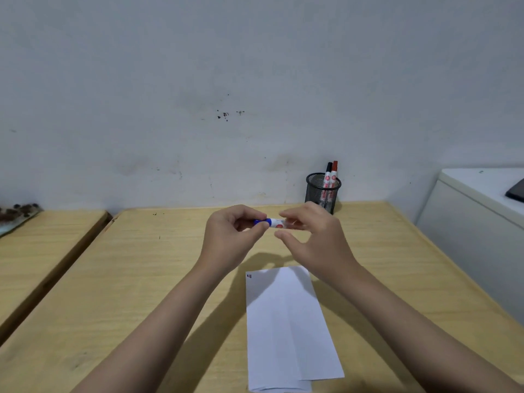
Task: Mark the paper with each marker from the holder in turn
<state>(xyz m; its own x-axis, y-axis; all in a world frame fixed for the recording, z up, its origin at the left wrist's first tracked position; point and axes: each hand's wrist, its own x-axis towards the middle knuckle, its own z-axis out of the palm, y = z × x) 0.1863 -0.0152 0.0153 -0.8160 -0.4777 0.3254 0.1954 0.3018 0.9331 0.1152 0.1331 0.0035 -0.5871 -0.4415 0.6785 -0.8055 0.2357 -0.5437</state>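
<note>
Holding the blue marker (270,222) level in the air between both hands, above the table (141,279) and just beyond the far edge of the paper (286,330). Left hand (232,236) is pinched on the blue cap end. Right hand (312,239) has thumb and forefinger closed on the white barrel, other fingers loose.

Can't tell if the cap is coming off or going back on; cap looks seated or nearly so.

Paper already has a few short strokes in its far left corner, dark and red as far as I can make out. Too small to say if there's a blue one.

Black marker (328,177) and red marker (334,174) stand capped in the mesh holder (323,194), beyond the paper, at the wall.

Judgement: black and red probably done, blue is the last. If uncapping: mark, recap, return to holder. If recapping: only the return is left.
</note>
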